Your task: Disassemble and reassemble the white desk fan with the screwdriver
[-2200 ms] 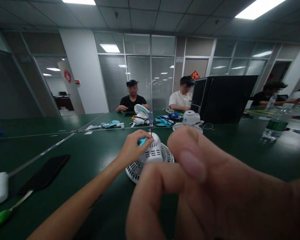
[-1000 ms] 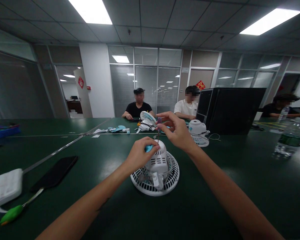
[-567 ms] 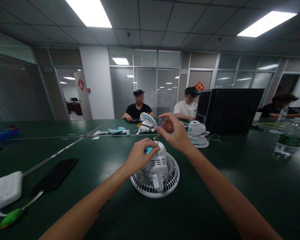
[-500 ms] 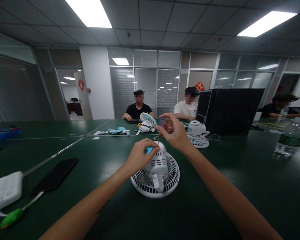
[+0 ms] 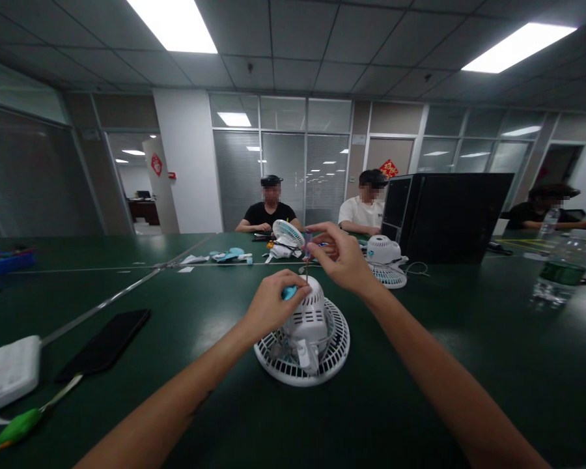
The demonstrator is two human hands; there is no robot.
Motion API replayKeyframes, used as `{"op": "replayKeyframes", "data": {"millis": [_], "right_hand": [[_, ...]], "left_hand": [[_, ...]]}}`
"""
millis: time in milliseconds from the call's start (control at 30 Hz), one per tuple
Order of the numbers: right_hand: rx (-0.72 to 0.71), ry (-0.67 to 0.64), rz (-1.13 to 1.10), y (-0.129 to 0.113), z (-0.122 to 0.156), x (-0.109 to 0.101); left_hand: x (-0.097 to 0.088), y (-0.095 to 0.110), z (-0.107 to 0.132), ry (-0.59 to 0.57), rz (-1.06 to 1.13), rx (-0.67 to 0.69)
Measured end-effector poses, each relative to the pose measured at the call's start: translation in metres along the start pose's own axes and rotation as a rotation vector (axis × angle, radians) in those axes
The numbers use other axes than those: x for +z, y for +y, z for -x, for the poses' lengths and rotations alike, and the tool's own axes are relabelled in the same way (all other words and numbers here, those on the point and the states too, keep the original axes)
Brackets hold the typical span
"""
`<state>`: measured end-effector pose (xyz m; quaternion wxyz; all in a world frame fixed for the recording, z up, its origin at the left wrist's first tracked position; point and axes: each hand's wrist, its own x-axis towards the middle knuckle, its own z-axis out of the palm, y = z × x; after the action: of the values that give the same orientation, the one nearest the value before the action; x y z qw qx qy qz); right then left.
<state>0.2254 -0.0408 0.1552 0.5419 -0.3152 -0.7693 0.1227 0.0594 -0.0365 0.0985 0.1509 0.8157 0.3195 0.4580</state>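
Observation:
A small white fan lies face down on the dark green table, its round grille flat and its motor housing up. My left hand grips the top of the housing, fingers around a light blue part. My right hand pinches the handle of a thin screwdriver that stands upright with its tip on the housing top.
A black phone, a white pouch and a green-handled screwdriver lie at the left. Two people sit across the table with other fans and parts. A black box stands behind; a water bottle at right.
My right hand went from close before the camera to the screwdriver handle above the fan. Over the last second its fingers have shifted slightly on the handle. My left hand stayed on the housing.

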Motion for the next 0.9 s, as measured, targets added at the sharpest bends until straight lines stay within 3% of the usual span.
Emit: {"op": "replayKeyframes", "data": {"millis": [133,267,367,467,567,700,900], "right_hand": [[-0.006,0.05,0.038,0.001,0.0,0.002],[-0.005,-0.01,0.035,0.005,0.001,0.003],[0.063,0.12,-0.107,0.013,0.004,0.0],[0.202,0.323,-0.277,0.023,0.014,-0.009],[0.419,0.421,-0.488,0.037,0.036,-0.021],[0.714,0.425,-0.698,0.057,0.075,-0.027],[0.844,0.385,-0.774,0.072,0.095,-0.011]], "left_hand": [[0.0,0.0,0.0,-0.004,0.001,-0.004],[0.0,-0.001,0.0,0.002,-0.004,0.006],[0.0,-0.002,0.0,0.01,-0.025,0.014],[-0.001,-0.002,0.0,-0.004,-0.041,0.019],[-0.002,-0.001,0.0,-0.011,-0.036,0.021],[-0.005,0.001,0.001,-0.004,-0.053,0.011],[-0.007,-0.002,-0.013,0.124,-0.09,-0.051]]}}
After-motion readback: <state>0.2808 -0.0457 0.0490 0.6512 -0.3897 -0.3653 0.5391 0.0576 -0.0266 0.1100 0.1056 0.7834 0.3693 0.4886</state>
